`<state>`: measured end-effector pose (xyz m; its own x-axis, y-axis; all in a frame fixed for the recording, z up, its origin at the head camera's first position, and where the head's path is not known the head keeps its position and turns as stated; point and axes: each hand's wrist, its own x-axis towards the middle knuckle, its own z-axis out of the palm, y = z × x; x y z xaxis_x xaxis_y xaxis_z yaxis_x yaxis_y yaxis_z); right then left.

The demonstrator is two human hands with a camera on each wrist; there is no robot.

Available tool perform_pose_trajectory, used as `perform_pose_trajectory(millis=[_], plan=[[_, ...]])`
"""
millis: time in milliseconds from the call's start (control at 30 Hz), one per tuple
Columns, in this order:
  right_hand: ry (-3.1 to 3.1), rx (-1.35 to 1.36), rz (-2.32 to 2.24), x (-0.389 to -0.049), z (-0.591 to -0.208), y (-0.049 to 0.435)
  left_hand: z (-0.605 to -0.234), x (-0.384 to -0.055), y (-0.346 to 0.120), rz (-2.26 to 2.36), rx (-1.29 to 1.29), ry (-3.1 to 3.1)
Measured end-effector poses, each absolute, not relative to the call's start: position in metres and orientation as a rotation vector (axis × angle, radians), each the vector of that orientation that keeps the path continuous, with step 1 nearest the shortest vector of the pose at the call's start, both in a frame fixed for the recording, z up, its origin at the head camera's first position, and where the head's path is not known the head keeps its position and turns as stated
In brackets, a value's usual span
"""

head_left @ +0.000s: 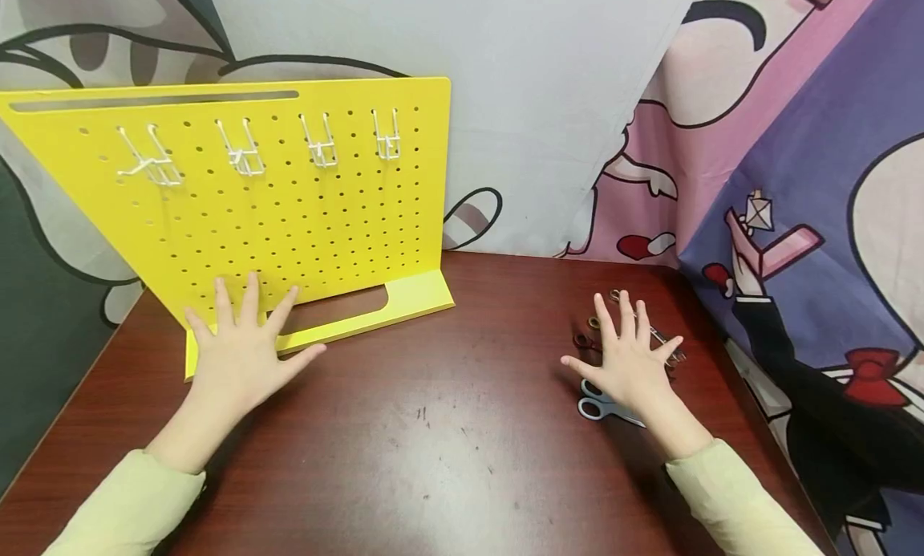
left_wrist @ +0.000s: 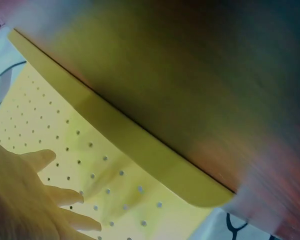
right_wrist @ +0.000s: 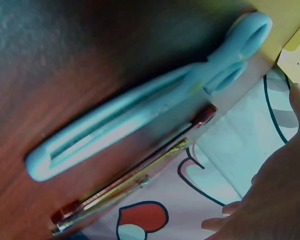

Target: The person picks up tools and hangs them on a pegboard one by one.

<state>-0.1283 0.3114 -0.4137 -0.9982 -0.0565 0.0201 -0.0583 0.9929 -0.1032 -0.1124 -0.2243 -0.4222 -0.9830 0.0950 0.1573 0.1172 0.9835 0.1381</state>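
In the head view my left hand (head_left: pixel 241 363) is held out with fingers spread, in front of the lower left part of a yellow pegboard (head_left: pixel 375 211). Its fingers also overlap the perforated panel in the left wrist view. My right hand (head_left: pixel 635 367), fingers spread too, hovers at the right side of the table over a group of tools. Partly beneath it lie blue-grey scissors (head_left: pixel 590 410), seen whole (right_wrist: pixel 125 122) in the right wrist view. Beside them lie slim metal tools (right_wrist: pixel 140 172) with red, gold and silver finishes, partly hidden by the hand in the head view. Neither hand holds anything.
Several white wire hooks (head_left: pixel 319 143) hang in a row on the upper pegboard. Its base (head_left: pixel 419 295) stands on the dark red-brown table (head_left: pixel 433 428). Printed cloth (head_left: pixel 534 139) with cartoon figures closes off the back and right side.
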Motion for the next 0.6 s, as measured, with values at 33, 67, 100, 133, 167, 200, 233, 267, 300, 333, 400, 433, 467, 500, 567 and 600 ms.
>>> perform_pose_trajectory(millis=[33,67,100,133,167,200,233,267,300,333,400,433,467,500,567,600], plan=[[-3.121,0.091,0.163,-0.129,-0.415,0.312,-0.422,-0.112,-0.224,-0.212,-0.159,-2.979],[-3.122,0.092,0.162,-0.129,-0.415,0.312,-0.422,-0.112,-0.225,-0.206,-0.159,-2.978],[-3.121,0.094,0.160,-0.130,-0.416,0.312,-0.421,-0.112,-0.224,-0.201,-0.158,-2.977],[-3.119,0.095,0.160,-0.131,-0.417,0.313,-0.420,-0.112,-0.225,-0.189,-0.157,-2.977],[-3.116,0.098,0.161,-0.131,-0.418,0.313,-0.420,-0.112,-0.225,-0.181,-0.158,-2.973],[-3.113,0.101,0.167,-0.132,-0.418,0.313,-0.419,-0.111,-0.225,-0.176,-0.159,-2.971],[-3.108,0.104,0.172,-0.132,-0.417,0.312,-0.418,-0.111,-0.225,-0.177,-0.162,-2.966],[-3.102,0.106,0.175,-0.133,-0.417,0.312,-0.417,-0.111,-0.225,-0.182,-0.165,-2.961],[-3.094,0.110,0.179,-0.133,-0.416,0.311,-0.417,-0.112,-0.225,-0.190,-0.167,-2.957],[-3.086,0.113,0.191,-0.134,-0.415,0.310,-0.417,-0.112,-0.224,-0.196,-0.170,-2.951],[-3.070,0.120,0.210,-0.135,-0.413,0.308,-0.416,-0.112,-0.225,-0.215,-0.174,-2.938],[-3.060,0.125,0.214,-0.136,-0.413,0.307,-0.416,-0.113,-0.225,-0.226,-0.175,-2.930],[-3.048,0.132,0.223,-0.137,-0.413,0.305,-0.416,-0.113,-0.226,-0.235,-0.175,-2.921],[-3.033,0.140,0.233,-0.138,-0.412,0.303,-0.415,-0.113,-0.226,-0.243,-0.173,-2.912],[-3.009,0.157,0.244,-0.140,-0.411,0.299,-0.414,-0.113,-0.228,-0.254,-0.169,-2.890],[-2.994,0.166,0.253,-0.141,-0.411,0.297,-0.414,-0.112,-0.230,-0.260,-0.167,-2.881]])
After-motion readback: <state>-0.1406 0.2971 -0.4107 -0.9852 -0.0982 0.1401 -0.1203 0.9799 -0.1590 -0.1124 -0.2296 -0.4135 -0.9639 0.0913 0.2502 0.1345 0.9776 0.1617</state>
